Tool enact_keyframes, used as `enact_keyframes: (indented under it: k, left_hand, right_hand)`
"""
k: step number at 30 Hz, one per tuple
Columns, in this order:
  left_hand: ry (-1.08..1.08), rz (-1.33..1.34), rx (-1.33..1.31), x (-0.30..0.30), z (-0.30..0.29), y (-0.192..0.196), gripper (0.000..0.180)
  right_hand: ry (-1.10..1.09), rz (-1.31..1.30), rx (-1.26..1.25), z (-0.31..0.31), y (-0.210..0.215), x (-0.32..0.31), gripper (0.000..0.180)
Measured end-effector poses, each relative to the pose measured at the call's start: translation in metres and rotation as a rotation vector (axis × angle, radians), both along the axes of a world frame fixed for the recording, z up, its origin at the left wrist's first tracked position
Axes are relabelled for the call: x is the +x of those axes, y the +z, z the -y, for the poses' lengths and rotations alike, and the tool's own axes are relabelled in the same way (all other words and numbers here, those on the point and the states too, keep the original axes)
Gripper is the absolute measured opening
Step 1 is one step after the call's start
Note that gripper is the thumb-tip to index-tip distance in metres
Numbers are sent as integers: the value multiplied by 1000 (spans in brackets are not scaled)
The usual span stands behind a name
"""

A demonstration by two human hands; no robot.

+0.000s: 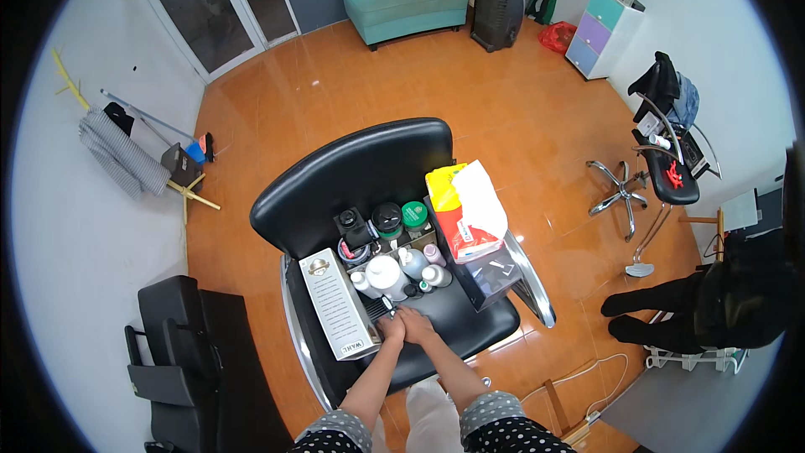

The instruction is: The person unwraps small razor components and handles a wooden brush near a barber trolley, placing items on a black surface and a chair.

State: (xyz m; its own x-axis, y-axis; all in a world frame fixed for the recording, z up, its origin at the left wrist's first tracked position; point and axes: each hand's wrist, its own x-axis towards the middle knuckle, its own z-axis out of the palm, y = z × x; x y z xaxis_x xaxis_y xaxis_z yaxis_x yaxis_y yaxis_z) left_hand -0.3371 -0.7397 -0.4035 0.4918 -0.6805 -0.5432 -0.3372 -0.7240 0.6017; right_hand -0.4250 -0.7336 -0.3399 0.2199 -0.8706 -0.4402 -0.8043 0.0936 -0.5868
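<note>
My left hand [392, 329] and my right hand [414, 324] meet over the front of a black salon chair's seat [461, 323]. Their fingers are closed and overlap; a small dark and silver object [387, 304] shows at the fingertips, its kind unclear. Just beyond stand a large white bottle [385, 273], a grey-white bottle [412, 262], a small white bottle [436, 275] and a pink-capped bottle [433, 253]. A long white box [339, 306] lies left of my hands. Farther back are a black-lidded jar [386, 218] and a green-lidded jar [414, 215].
Right of the bottles, a red and yellow tissue pack [449, 210] rests on a dark box [492, 276]. The chair has a curved metal armrest [528, 285]. A black reclining chair [235, 369] stands at left, a wheeled stool [671, 184] at right, a teal sofa [402, 0] beyond.
</note>
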Motion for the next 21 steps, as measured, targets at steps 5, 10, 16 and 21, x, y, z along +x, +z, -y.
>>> enact_keyframes:
  k: [5, 10, 16, 21]
  left_hand:
    - [58, -229, 6, -6, 1, 11, 45]
    - [151, -632, 249, -16, -1, 44, 32]
    - [-62, -814, 253, -24, -9, 69, 26]
    - [-245, -622, 72, -24, -24, 73, 26]
  right_hand:
    - [-45, -11, 0, -1, -1, -2, 48]
    - [-33, -181, -13, -11, -6, -23, 41]
    - [-434, 117, -96, -32, -6, -42, 33]
    - [-1033, 539, -212, -50, 32, -35, 29]
